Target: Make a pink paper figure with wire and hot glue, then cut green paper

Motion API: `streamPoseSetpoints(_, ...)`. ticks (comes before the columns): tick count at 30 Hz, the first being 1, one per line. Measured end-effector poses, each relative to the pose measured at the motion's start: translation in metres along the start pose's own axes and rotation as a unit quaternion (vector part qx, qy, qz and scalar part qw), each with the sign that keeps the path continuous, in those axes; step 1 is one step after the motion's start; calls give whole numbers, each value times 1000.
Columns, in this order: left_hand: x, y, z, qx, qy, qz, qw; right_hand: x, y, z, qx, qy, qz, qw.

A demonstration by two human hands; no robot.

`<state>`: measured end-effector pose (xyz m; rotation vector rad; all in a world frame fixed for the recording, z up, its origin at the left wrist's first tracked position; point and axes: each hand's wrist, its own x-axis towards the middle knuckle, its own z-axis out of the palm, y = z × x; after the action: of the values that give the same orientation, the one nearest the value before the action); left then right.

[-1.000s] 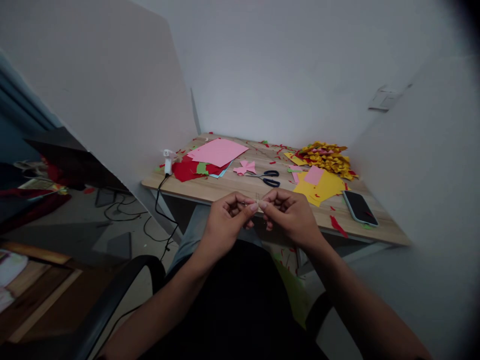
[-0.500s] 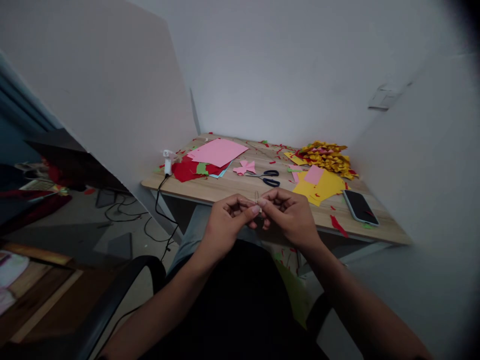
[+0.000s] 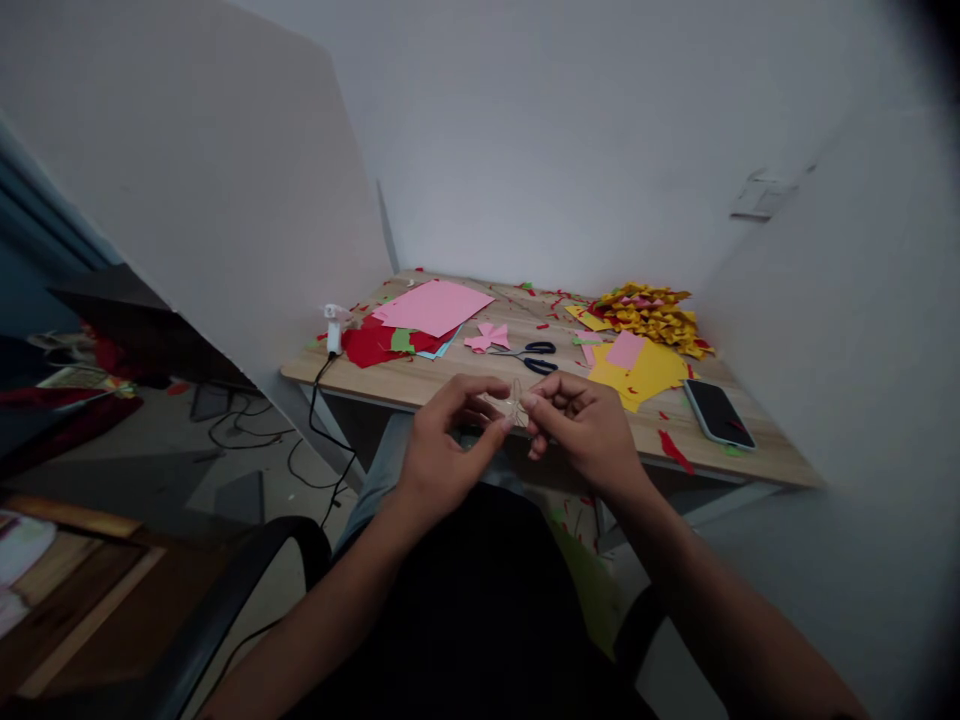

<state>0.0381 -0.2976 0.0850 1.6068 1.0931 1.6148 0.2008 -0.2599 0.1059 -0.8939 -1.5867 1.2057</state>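
Observation:
My left hand [image 3: 442, 450] and my right hand [image 3: 585, 425] meet above my lap, just in front of the wooden desk [image 3: 465, 380]. Both pinch a small thin pale loop, perhaps a rubber band or wire [image 3: 514, 402], between thumb and fingertips. The left fingers are slightly spread around it. Black-handled scissors [image 3: 534, 356] lie on the desk just beyond my hands, next to a pink cut paper shape [image 3: 489, 336].
On the desk lie a pink sheet [image 3: 435, 305] over red paper [image 3: 375, 342], yellow sheets [image 3: 637, 372], a heap of yellow and red folded pieces [image 3: 651, 312], a phone [image 3: 718, 413] and a white device with a cable [image 3: 334, 325]. White partitions flank the desk.
Both hands have risen slightly and the left fingers have opened out a little; the small loop between them now stands more visibly.

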Motion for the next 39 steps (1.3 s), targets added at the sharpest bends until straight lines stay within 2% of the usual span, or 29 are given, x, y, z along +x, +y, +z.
streamPoseSetpoints(4, -2, 2, -6, 167, -33, 88, 981, 1, 0, 1, -1, 12, 3, 1000)
streamPoseSetpoints(8, -4, 2, -6, 278, -10, 170, 945, 0, -1, 3, -1, 22, -3, 1000)
streamPoseSetpoints(10, -4, 3, -6, 313, -2, 190, 931, -1, -2, 5, 5, 16, -1, 1000)
streamPoseSetpoints(19, -5, 0, -6, 288, 21, 209, 934, -5, -4, 9, 8, 11, -4, 1000)
streamPoseSetpoints(29, -5, -1, -6, 293, 30, 238, 926, -5, -4, 9, 3, 8, -9, 1000)
streamPoseSetpoints(33, -7, 2, -8, 257, 17, 199, 946, -3, -4, 6, 9, 13, -7, 1000)
streamPoseSetpoints(36, -10, 8, -8, 165, 8, 122, 979, -2, -5, 3, 9, 19, -5, 1000)
streamPoseSetpoints(39, -10, 9, -6, 52, 19, 33, 998, -3, -6, 2, 13, 11, -3, 1000)
